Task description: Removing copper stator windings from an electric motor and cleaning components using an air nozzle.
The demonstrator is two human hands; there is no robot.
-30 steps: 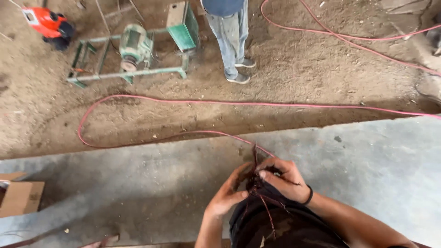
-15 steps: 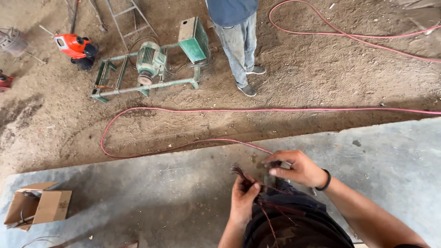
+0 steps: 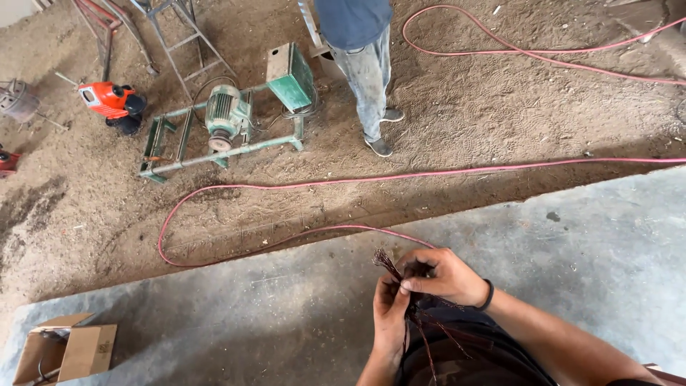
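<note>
My left hand (image 3: 391, 314) grips a bundle of thin dark reddish wires (image 3: 386, 262) whose frayed ends stick up above my fingers; more strands hang down over my dark trousers. My right hand (image 3: 443, 275), with a black band on its wrist, pinches the same bundle just above the left hand. Both hands are close together over my lap, above a grey concrete slab (image 3: 286, 314).
A pink hose (image 3: 300, 186) loops across the dirt floor and runs to my hands. A green motor on a metal frame (image 3: 229, 121), an orange power tool (image 3: 111, 100) and a standing person (image 3: 364, 64) are farther off. An open cardboard box (image 3: 68, 350) sits at lower left.
The view has tilted and shifted, so the motor frame and box sit farther right. My hands have risen from my lap and pulled the wire ends up into view.
</note>
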